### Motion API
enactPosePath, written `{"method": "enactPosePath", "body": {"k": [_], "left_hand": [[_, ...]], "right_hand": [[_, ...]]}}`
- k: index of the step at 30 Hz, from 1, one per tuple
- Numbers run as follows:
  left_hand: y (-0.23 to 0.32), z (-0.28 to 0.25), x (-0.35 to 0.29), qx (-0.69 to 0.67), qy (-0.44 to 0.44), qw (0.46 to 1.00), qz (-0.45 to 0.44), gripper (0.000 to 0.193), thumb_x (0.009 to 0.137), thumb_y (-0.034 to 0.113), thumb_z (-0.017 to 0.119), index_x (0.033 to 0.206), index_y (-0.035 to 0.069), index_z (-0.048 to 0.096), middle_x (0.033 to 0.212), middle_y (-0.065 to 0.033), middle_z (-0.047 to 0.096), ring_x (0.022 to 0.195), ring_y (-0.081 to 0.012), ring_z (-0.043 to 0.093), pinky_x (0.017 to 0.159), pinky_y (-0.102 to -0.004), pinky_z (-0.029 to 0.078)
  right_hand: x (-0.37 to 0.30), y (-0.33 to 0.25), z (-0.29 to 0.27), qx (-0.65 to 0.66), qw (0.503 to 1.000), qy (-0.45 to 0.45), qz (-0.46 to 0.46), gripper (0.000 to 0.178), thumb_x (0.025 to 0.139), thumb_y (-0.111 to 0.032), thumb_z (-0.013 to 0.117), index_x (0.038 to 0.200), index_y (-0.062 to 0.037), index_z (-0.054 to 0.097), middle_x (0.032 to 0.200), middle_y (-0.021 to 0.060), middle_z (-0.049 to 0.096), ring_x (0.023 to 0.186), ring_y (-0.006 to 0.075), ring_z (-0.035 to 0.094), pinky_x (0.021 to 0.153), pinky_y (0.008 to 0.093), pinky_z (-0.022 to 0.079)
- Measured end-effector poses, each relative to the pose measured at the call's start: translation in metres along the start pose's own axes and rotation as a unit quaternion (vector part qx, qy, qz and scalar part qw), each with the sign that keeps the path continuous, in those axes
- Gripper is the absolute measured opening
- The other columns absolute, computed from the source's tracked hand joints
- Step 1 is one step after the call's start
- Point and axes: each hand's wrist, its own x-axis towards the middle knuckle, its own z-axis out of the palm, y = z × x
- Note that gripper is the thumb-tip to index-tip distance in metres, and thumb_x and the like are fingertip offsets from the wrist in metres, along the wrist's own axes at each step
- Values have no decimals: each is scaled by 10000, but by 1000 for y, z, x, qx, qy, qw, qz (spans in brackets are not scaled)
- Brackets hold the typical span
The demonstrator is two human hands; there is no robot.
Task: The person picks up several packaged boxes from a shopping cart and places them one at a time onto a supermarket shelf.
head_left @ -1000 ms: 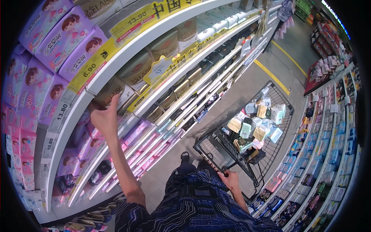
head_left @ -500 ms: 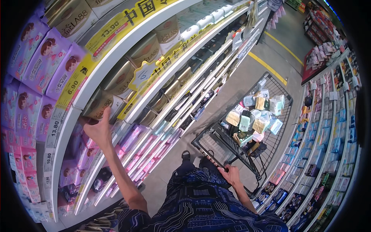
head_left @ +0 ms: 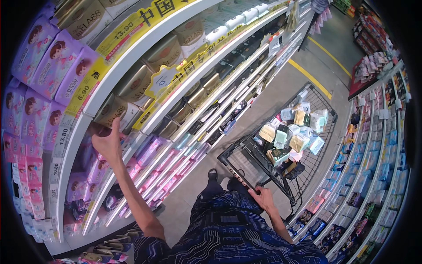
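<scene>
My left hand (head_left: 108, 144) reaches into the shelf at the left, its thumb raised against the front of a gold-brown soft pack (head_left: 111, 111). The thumb stands apart from the other fingers, which run into the shadow beside the pack behind the white shelf edge; their tips are hidden. At the lower middle, my right hand (head_left: 263, 198) is wrapped around the handle (head_left: 234, 170) of a dark wire shopping cart (head_left: 327, 116). Inside the cart lies a loose heap of small packs (head_left: 295, 136) in white, green, tan and black.
Purple packs (head_left: 55, 59) fill the shelf left of my hand. Yellow price strips (head_left: 81, 92) line the curved white shelf edges (head_left: 132, 57). Beyond the cart, another shelf unit (head_left: 365, 176) holds blue and pink packs. Yellow lines (head_left: 310, 78) cross the grey floor ahead.
The view has shifted slightly, so the cart appears a little farther right. My left hand stays by the gold-brown pack, and my right hand keeps its hold on the handle.
</scene>
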Motion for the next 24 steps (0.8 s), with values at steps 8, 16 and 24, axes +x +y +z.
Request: {"method": "enactPosePath", "body": {"k": [8,16,24], "left_hand": [[16,1,-55,39,128,985,106,447,797,60,760,1168,-34,529,1114,-118,569,974,-198,549,836,-345,450],[36,107,-261,-8,-404,896,183,367,746,275,767,966,14,631,1001,-197,625,962,-372,584,836,-469,454],[-1,162,-347,-127,-486,779,375,528,675,509,760,860,31,634,946,-127,571,1024,-326,520,992,-511,350]], "right_hand": [[-40,23,-16,-79,996,-23,32,591,852,-557,622,818,31,677,693,249,620,712,419,629,654,460,481],[-45,31,-11,-70,997,7,42,620,839,-599,613,809,16,689,680,241,630,706,425,639,636,473,500],[-42,28,-20,-68,996,30,43,642,827,-635,602,808,-2,700,670,224,639,712,413,652,658,471,519]]}}
